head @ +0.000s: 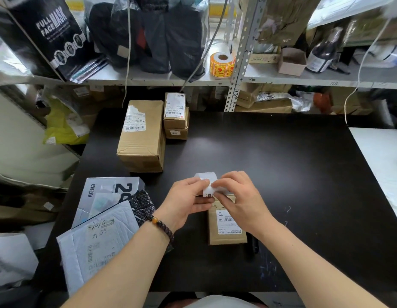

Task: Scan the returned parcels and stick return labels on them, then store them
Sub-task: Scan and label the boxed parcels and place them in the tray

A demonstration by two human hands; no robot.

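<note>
Label roll (207, 181), white, sits just below frame centre, caught between both hands: the left hand (184, 202) grips its side, the right hand (239, 201) pinches its edge. Directly beneath lies a small brown parcel (226, 232) on the black table (282, 174). Taller cartons (142, 136) stand upper left of it; padded mailers (97, 241) lie lower left.

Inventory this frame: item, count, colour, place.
table: 1, black, centre
large carton: 1, brown, table's far left
small boxes: at least 2, brown, stacked right of large carton
small parcel: 1, brown, table's near middle
grey box: 1, grey, table's left edge
padded mailer: 1, white, overlapping grey box
sticker roll: 1, orange, shelf behind
mask box: 1, black, upper left shelf
bottle: 1, dark, right shelf
label roll: 1, white, held above small parcel
left hand: grips label roll
right hand: pinches label roll
</note>
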